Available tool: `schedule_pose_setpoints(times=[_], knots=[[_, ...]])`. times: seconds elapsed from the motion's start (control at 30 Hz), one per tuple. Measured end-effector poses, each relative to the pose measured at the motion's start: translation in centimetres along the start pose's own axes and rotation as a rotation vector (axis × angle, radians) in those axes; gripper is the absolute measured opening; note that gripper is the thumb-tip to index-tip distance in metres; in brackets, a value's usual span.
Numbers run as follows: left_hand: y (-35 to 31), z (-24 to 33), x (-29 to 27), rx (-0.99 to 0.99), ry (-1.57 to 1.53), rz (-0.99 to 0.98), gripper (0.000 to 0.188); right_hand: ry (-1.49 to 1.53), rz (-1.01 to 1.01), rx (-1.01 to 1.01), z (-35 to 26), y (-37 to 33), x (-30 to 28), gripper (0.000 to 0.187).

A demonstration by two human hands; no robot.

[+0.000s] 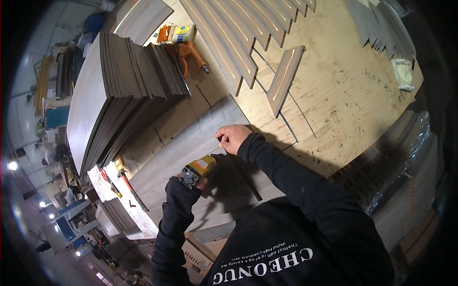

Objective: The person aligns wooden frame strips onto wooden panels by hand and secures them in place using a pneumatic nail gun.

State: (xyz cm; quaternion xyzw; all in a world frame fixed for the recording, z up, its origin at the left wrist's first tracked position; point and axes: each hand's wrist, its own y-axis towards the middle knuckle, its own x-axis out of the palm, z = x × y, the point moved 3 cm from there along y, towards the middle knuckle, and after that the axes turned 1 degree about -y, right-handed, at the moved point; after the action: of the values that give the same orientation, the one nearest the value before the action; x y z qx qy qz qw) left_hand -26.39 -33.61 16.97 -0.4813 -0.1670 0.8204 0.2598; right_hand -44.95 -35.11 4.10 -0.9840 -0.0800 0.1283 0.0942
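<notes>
My left hand is wrapped round a yellow nail gun, whose dark nose points right, above a grey wooden panel in front of me. Just beyond the nose, my right hand is over the panel's right part with its thumb and fingers pinched together. Something small and dark shows at the fingertips; its kind cannot be made out. A thin dark strip lies across the near part of the panel, partly in shadow.
A tall stack of grey boards stands at left, beside an orange air blow gun. Boards with glue lines lie at the back; one short board lies apart. A hammer is at the left edge; wrapped stacks stand right.
</notes>
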Motion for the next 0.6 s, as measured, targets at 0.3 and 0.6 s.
schedule_pose_setpoints(times=[0.3,0.6], knots=[[1.7,-0.9,-1.1,-0.097,-0.119,0.072,0.034,0.014,0.014,0.022,0.4,-0.1,-0.1,0.022],[1.2,0.3,-1.3,-0.071,-0.016,0.105,0.035,0.000,0.030,0.004,0.0,-0.4,0.0,0.022]])
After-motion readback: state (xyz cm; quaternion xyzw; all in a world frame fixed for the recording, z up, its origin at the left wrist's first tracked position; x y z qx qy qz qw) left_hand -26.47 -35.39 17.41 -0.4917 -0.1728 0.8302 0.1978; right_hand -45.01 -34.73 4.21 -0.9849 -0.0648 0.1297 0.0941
